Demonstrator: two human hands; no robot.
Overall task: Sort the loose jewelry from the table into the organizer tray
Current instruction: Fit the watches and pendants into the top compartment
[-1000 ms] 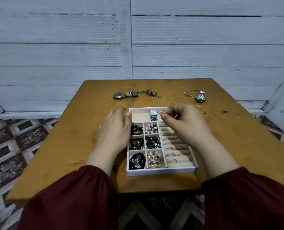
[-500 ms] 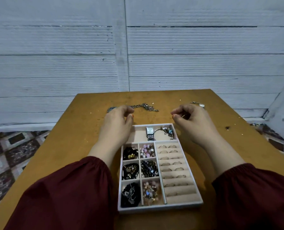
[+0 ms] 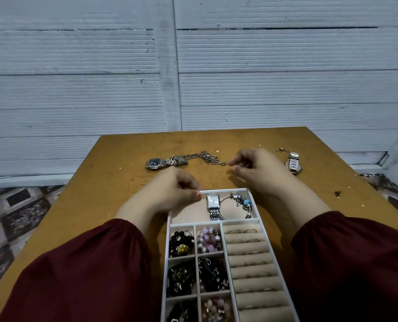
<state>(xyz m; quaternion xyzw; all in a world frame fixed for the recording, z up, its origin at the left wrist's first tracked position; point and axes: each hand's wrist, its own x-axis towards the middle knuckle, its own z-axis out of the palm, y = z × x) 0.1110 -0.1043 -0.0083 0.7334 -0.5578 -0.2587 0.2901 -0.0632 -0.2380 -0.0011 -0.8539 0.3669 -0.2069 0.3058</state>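
We note left hand (image 3: pixel 167 197) curled at organizer tray's (image 3: pixel 225 189) far-left corner, thumb on rim; grip we cannot tell; right hand (image 3: pixel 260 173) fingers (image 3: pixel 238 158) apart beside loose chain (image 3: pixel 207 158) on bench (image 3: pixel 123 182).

Bottom of frame: the organizer tray (image 3: pixel 225 189) runs off the lower edge, its nearest compartments cut through, as are both dark red sleeves (image 3: pixel 88 270). The left hand (image 3: pixel 167 194) covers the tray's upper-left corner; whether its curled fingers hold anything cannot be told. At centre, the right hand (image 3: pixel 258 173) hides its own palm, and contact between its fingertips and the end of the chain (image 3: pixel 207 158) is unclear. The same hand masks part of the watch (image 3: pixel 294 163) at centre right. Rings on the beige rolls (image 3: pixel 251 259) are too small and blurred to count.
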